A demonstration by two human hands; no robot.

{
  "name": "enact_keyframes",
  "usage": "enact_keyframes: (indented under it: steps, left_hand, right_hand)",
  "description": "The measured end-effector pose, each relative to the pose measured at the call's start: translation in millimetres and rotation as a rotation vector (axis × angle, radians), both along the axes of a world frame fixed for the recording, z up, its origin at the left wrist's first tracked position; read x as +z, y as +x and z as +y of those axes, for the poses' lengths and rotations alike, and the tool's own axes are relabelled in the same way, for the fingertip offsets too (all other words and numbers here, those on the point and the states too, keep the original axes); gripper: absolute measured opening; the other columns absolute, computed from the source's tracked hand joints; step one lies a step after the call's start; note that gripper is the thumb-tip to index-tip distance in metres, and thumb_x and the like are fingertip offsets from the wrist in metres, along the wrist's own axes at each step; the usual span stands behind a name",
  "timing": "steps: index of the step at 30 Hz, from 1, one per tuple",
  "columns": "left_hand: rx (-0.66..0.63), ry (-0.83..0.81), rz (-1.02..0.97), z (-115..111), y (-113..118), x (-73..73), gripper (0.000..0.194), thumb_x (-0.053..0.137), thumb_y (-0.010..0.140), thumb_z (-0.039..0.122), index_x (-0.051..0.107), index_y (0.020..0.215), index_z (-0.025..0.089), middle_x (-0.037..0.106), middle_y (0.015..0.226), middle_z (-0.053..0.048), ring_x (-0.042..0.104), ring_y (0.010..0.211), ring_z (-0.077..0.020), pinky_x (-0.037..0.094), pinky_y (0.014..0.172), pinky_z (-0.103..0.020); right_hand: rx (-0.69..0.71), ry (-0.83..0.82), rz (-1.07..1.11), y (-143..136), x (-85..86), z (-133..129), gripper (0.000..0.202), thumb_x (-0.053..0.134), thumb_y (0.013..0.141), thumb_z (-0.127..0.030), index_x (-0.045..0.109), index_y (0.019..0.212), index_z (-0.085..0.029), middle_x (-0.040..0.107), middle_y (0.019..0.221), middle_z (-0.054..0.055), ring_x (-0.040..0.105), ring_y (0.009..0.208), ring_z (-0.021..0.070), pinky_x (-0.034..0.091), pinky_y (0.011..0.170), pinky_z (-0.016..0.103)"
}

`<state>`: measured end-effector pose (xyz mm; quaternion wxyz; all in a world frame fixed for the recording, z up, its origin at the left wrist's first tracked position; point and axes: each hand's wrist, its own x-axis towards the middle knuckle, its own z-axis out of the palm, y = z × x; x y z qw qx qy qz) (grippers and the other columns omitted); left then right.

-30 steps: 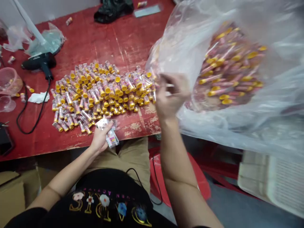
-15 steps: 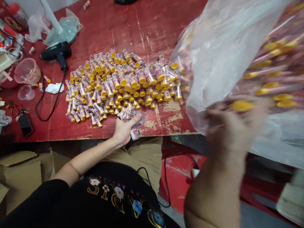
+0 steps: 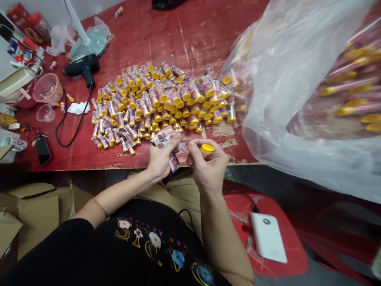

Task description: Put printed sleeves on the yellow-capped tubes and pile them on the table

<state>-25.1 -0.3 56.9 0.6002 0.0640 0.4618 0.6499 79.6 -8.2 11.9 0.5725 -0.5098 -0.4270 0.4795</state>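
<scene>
My left hand (image 3: 160, 159) is closed on a small stack of printed plastic sleeves (image 3: 163, 137) at the table's front edge, the thumb pressed across them. Just to its right, my right hand (image 3: 210, 167) is closed around a small tube with a yellow cap (image 3: 207, 149); the fingers hide most of the tube. Both hands are close together, the right fingertips near the sleeves. Beyond them lies a large pile of clear tubes (image 3: 160, 99) with yellow caps and printed wraps. On the right, a big clear plastic bag (image 3: 268, 79) holds more such tubes.
A black heat gun (image 3: 81, 67) lies at the left, its cable curving over the red table (image 3: 143, 29). Near it are a pink basket (image 3: 47, 88), a clear cup (image 3: 45, 113) and a phone (image 3: 43, 149). A white power bank (image 3: 268, 237) rests on a red stool (image 3: 285, 254).
My right hand has come from the bag on the right to beside my left hand, bringing a yellow-capped tube. The left hand keeps its hold on the sleeves.
</scene>
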Motion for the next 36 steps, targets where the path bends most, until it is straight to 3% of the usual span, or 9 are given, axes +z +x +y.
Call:
enact_keyframes:
  steps: [5, 8, 11, 17, 23, 26, 32, 36]
  left_hand:
    - [0.01, 0.079, -0.009, 1.4, 2.5, 4.1, 0.072, 0.091, 0.071, 0.004, 0.069, 0.137, 0.023, 0.078, 0.102, 0.002, 0.073, 0.084, -0.0098, 0.054, 0.091, -0.026]
    - [0.032, 0.08, 0.001, 2.2, -0.7, 4.7, 0.079, 0.094, 0.069, 0.006, 0.067, 0.139, 0.028, 0.078, 0.112, 0.002, 0.075, 0.095, -0.0111, 0.054, 0.093, -0.026]
    - [0.049, -0.002, -0.011, 3.6, -4.1, 5.8, 0.075, 0.096, 0.068, 0.009, 0.069, 0.136, 0.027, 0.077, 0.106, 0.002, 0.075, 0.094, -0.0124, 0.054, 0.091, -0.026]
    - [-0.047, -0.092, -0.067, 0.7, -5.2, 4.9, 0.059, 0.098, 0.067, 0.014, 0.074, 0.12, 0.019, 0.073, 0.088, 0.003, 0.069, 0.077, -0.0114, 0.055, 0.082, -0.026]
    - [-0.203, -0.103, -0.072, -7.4, -4.7, 7.1, 0.059, 0.099, 0.068, 0.021, 0.076, 0.122, 0.021, 0.069, 0.081, 0.005, 0.064, 0.067, -0.0099, 0.053, 0.073, -0.026]
    - [-0.265, -0.147, -0.102, -8.6, -4.2, 11.2, 0.051, 0.098, 0.072, 0.023, 0.077, 0.119, 0.02, 0.068, 0.078, 0.005, 0.062, 0.064, -0.0094, 0.054, 0.072, -0.026]
    - [-0.248, -0.148, -0.162, -6.5, -4.0, 10.6, 0.04, 0.088, 0.082, 0.012, 0.076, 0.119, 0.019, 0.072, 0.086, 0.002, 0.074, 0.08, -0.0139, 0.06, 0.092, -0.035]
    - [-0.255, -0.149, -0.152, -6.3, -4.9, 9.3, 0.025, 0.082, 0.087, 0.01, 0.076, 0.11, 0.017, 0.073, 0.085, 0.001, 0.076, 0.088, -0.0168, 0.06, 0.099, -0.04]
  right_hand:
    - [-0.026, -0.007, 0.084, -1.6, 7.5, -0.1, 0.029, 0.085, 0.085, -0.046, 0.072, 0.089, -0.021, 0.053, 0.06, -0.007, 0.044, 0.049, 0.0066, 0.037, 0.047, 0.02]
    - [-0.017, 0.018, 0.241, 6.6, 15.7, -1.7, 0.032, 0.083, 0.086, -0.052, 0.073, 0.099, -0.025, 0.058, 0.074, -0.004, 0.055, 0.062, 0.0098, 0.048, 0.056, 0.023]
    - [-0.029, 0.091, 0.295, 19.6, 25.1, -7.1, 0.034, 0.081, 0.088, -0.055, 0.076, 0.109, -0.029, 0.061, 0.088, 0.0, 0.059, 0.077, 0.013, 0.057, 0.072, 0.028]
    - [-0.098, 0.156, 0.277, 26.9, 35.1, -16.8, 0.043, 0.089, 0.078, -0.059, 0.075, 0.109, -0.032, 0.063, 0.098, 0.002, 0.062, 0.084, 0.016, 0.06, 0.078, 0.031]
    - [-0.19, 0.191, 0.274, 15.5, 20.6, -13.5, 0.041, 0.09, 0.077, -0.054, 0.073, 0.108, -0.032, 0.067, 0.103, 0.002, 0.065, 0.083, 0.0156, 0.059, 0.074, 0.031]
    - [-0.274, 0.242, 0.247, 11.6, 14.4, -19.0, 0.044, 0.092, 0.076, -0.052, 0.073, 0.109, -0.03, 0.069, 0.101, 0.001, 0.063, 0.074, 0.0126, 0.053, 0.06, 0.025]
    - [-0.356, 0.271, 0.242, 15.7, 18.8, -33.3, 0.029, 0.088, 0.082, -0.04, 0.071, 0.103, -0.028, 0.07, 0.101, 0.0, 0.066, 0.071, 0.0122, 0.057, 0.058, 0.026]
    - [-0.318, 0.284, 0.28, 24.1, 22.4, -33.7, 0.021, 0.085, 0.086, -0.034, 0.073, 0.103, -0.028, 0.069, 0.099, 0.0, 0.064, 0.068, 0.0112, 0.056, 0.056, 0.024]
